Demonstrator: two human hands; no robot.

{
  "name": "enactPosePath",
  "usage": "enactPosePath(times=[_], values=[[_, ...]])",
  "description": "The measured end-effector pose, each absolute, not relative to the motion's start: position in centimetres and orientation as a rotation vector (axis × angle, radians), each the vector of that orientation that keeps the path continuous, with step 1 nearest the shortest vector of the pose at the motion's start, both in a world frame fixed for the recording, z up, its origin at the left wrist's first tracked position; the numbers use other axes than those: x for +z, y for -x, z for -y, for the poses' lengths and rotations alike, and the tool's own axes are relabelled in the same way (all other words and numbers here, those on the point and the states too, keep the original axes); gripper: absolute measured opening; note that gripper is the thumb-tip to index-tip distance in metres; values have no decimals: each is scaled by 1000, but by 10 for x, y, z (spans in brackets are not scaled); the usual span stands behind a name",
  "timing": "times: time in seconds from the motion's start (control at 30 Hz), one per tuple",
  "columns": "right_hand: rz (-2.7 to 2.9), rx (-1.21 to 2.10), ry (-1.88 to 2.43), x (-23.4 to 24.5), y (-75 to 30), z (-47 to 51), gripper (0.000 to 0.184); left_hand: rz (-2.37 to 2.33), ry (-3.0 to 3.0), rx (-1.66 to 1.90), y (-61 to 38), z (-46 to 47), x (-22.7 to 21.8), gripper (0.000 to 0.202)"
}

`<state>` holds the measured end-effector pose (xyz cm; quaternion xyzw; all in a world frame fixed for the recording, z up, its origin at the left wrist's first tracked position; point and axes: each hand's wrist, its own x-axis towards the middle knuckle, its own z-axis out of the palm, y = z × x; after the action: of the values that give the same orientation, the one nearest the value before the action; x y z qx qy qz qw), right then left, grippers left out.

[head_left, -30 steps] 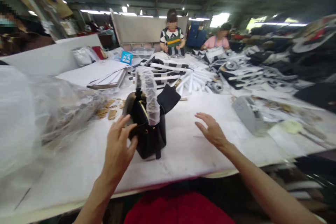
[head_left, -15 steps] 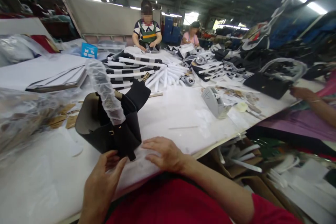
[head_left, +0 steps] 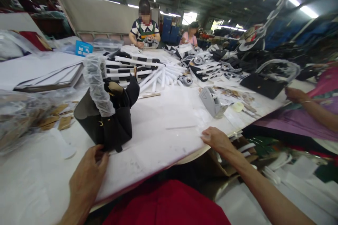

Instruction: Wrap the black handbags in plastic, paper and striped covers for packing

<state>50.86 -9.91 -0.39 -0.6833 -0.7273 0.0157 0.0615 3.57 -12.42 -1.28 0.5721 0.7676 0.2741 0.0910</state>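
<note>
The black handbag (head_left: 116, 132) stood on the white tabletop (head_left: 169, 112), left of centre, its mouth gaping over a greyish-beige interior (head_left: 83, 107). Gold-coloured fittings (head_left: 100, 123) dotted its front, crinkled translucent wrap (head_left: 99, 89) sheathed the handle, and a black flap (head_left: 132, 89) jutted rightward. The left hand (head_left: 88, 170) curved its fingers at the base; whether they pinched it could not be told. The right hand (head_left: 216, 139), fingers bunched, was at the table edge, its grip unclear, near a grey tape dispenser (head_left: 210, 102).
</note>
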Motion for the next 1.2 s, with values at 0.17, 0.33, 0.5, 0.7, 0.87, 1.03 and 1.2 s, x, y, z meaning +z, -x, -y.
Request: enactPosePath(times=[0.17, 0.33, 0.5, 0.7, 0.87, 1.03, 1.2], values=[[2157, -79, 2071, 0, -501, 96, 20, -2203, -1676, 914, -24, 141, -21, 39], [1829, 570, 1877, 27, -488, 124, 14, -2188, -1747, 1138, -30, 174, -23, 32], [1600, 1482, 1519, 59, -433, 156, 10, -1680, -1943, 1328, -78, 190, 4, 13], [1833, 1826, 1177, 76, -354, 164, 5, -1047, -1774, 947, -139, 190, 44, 48], [1836, 1524, 1306, 76, -334, 113, 23, -1185, -1332, 941, -146, 178, 42, 14], [1466, 1487, 1524, 57, -326, 50, 37, -1197, -1167, 1093, -123, 162, 23, 23], [1367, 1652, 1633, 34, -320, 33, 38, -1281, -1047, 1116, -107, 155, 9, 22]])
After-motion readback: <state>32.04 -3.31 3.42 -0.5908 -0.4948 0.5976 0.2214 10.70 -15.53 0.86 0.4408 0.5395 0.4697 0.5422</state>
